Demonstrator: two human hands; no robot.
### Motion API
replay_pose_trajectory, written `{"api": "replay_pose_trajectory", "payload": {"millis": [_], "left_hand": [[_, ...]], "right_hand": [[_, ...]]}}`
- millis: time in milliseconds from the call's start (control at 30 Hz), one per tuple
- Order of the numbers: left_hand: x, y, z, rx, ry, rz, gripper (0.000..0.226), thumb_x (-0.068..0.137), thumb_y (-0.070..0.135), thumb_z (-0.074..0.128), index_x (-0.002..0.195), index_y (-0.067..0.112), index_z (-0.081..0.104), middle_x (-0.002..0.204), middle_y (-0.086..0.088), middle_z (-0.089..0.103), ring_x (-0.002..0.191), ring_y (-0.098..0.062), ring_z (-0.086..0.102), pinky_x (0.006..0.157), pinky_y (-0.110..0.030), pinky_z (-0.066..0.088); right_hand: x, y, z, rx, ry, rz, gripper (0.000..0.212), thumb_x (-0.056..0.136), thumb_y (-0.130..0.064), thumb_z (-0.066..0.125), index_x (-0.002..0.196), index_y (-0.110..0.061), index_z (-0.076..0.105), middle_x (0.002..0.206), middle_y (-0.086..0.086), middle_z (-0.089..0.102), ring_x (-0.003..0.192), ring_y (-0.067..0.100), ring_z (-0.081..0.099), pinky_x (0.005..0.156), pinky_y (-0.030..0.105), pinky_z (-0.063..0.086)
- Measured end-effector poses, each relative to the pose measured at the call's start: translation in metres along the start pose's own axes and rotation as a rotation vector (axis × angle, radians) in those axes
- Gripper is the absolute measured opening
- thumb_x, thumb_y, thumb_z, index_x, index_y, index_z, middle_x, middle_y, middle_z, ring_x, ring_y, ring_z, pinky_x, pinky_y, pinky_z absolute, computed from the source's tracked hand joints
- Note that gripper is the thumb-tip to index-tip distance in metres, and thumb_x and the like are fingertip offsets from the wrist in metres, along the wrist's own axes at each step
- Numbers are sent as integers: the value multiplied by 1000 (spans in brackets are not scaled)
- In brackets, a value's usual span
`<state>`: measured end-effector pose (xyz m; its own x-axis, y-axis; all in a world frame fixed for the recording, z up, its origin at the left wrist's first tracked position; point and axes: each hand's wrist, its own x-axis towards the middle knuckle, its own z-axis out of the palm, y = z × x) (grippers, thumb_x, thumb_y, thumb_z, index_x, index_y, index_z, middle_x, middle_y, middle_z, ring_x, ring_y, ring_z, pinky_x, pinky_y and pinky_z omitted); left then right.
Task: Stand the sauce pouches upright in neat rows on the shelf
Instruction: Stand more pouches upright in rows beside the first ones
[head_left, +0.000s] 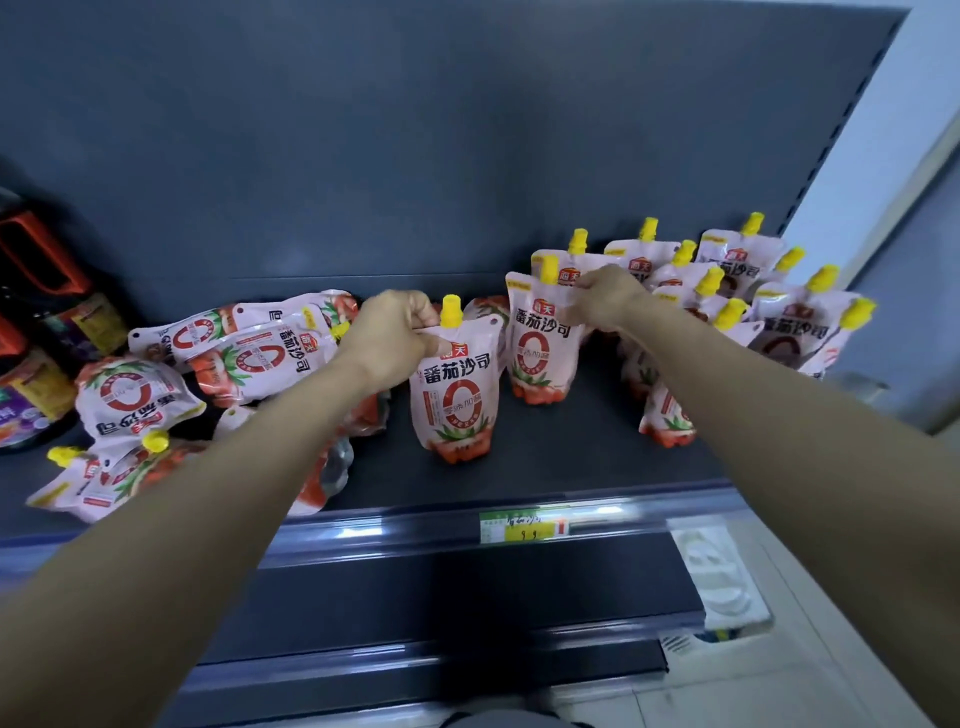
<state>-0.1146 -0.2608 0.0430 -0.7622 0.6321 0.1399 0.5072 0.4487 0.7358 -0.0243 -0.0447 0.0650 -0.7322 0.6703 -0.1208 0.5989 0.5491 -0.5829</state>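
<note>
L hand (395, 338) pinches top edge of front pouch (457, 400) beside its yellow cap, fingers curled tight on the film; pouch stands upright mid-way along the shelf (545, 473), base on the deck. R hand (605, 299) clamps upper corner of second pouch (537, 348), also upright, just behind and right of the first, next to the standing group (753, 296) at the right end. At left, heap of lying pouches (208, 364), unsorted. Step in hand, prob: seating both pouches to extend rows leftward. Next move needs: align w/ neighbours, confirm each stands alone before release, then draw from heap; soft bases may tip
</note>
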Motion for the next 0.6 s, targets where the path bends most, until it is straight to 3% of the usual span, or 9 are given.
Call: {"api": "replay_pose_trajectory", "payload": {"millis": [33,133,200,267,467,600], "left_hand": [[2,3,4,-6,-11,9,32,73,7,75,59,22,50,74,-7,68,69,-19,59,69,-32,49],[7,11,14,3,-33,36,29,74,9,76,61,23,53,82,-10,71,74,-20,64,72,-34,52],[11,16,19,11,-35,45,26,74,10,75,63,22,54,82,-8,71,78,-22,66,74,-36,55],[14,22,24,16,-27,43,25,75,11,75,64,21,55,84,-7,71,80,-22,67,74,-38,56],[24,41,48,1,-44,59,28,76,11,74,62,23,52,73,3,65,73,-17,63,64,-32,53],[31,52,64,-32,-64,81,26,76,11,74,63,21,54,72,9,64,72,-13,61,58,-25,49]], "right_hand": [[0,2,-1,-33,25,-17,35,88,-14,61,121,-1,61,122,18,64,112,33,61,66,24,49],[5,8,-3,-155,107,-52,27,90,-12,56,112,-1,67,111,16,68,100,29,63,77,30,49],[6,10,-7,-164,154,-70,24,90,-11,54,106,0,69,101,15,69,89,25,59,71,29,46],[9,13,-10,-224,173,-83,24,91,-11,54,106,0,69,99,16,67,93,29,61,71,29,46],[10,12,-24,-314,101,-82,27,89,-11,59,111,3,65,100,16,64,97,27,60,86,32,51],[8,7,-38,-347,55,-104,28,88,-12,59,110,2,67,92,13,65,87,25,61,76,27,49]]}}
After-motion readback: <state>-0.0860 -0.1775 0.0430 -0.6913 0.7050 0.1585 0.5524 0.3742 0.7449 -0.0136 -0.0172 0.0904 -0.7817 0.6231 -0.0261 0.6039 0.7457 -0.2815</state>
